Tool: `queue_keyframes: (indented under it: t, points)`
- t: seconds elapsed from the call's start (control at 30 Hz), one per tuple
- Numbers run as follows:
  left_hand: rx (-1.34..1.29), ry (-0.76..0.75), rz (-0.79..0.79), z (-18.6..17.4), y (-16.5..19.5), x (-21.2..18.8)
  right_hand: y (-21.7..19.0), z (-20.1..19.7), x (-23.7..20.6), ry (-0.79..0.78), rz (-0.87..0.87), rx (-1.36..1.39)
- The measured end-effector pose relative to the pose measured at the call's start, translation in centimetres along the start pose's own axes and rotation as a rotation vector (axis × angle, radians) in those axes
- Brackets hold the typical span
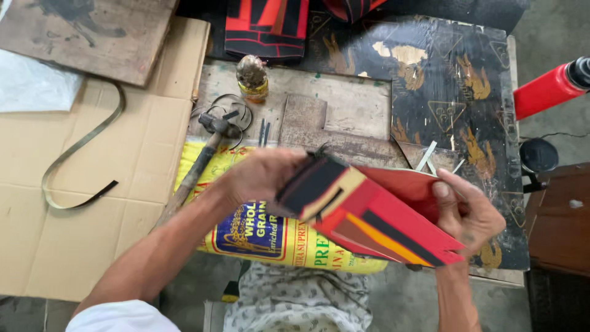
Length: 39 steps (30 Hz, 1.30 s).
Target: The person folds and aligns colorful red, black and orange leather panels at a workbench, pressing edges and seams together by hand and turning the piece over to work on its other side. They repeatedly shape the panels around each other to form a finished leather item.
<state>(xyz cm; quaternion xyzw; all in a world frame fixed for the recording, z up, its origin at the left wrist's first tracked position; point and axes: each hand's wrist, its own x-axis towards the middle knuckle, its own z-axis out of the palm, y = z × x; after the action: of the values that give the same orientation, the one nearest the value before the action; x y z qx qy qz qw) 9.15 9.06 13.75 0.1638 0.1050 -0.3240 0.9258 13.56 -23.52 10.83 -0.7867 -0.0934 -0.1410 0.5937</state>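
Both hands gripped our red folded piece [381, 221] above the bench [344, 110]: left hand [261, 175] closed on its dark end, right hand [470, 212] pinching the far edge; steady support mattered.

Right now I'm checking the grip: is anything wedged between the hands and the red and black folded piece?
Nothing visible. The left hand grips the dark end of the red and black folded piece directly, and the right hand holds its red far side bare-fingered. The hammer lies apart on the yellow sack.
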Motion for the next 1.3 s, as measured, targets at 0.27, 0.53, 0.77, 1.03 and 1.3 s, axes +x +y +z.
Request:
queue_keyframes:
  t: [0.27, 0.53, 0.77, 1.03, 1.3]
  points:
    - [1.296, 0.014, 0.352, -3.2, 3.7, 2.8, -6.6, 0.5, 1.5, -0.506, -0.199, -0.384]
    - [1.436, -0.187, 0.153, 1.6, 6.4, 5.6, -10.0, 5.8, 5.0, -0.824, -0.214, -0.44]
    - [1.459, -0.061, 0.723, 1.6, 3.7, 5.3, -9.4, 6.9, 3.7, -0.54, -0.537, -0.266]
    - [1.066, -0.152, 0.366, -0.2, 5.0, 7.2, -7.1, 7.4, 5.1, -0.631, -0.366, -0.218]
    - [0.944, -0.224, 0.087, 0.0, 5.9, 6.5, -7.1, 6.7, 4.5, -0.717, -0.302, -0.227]
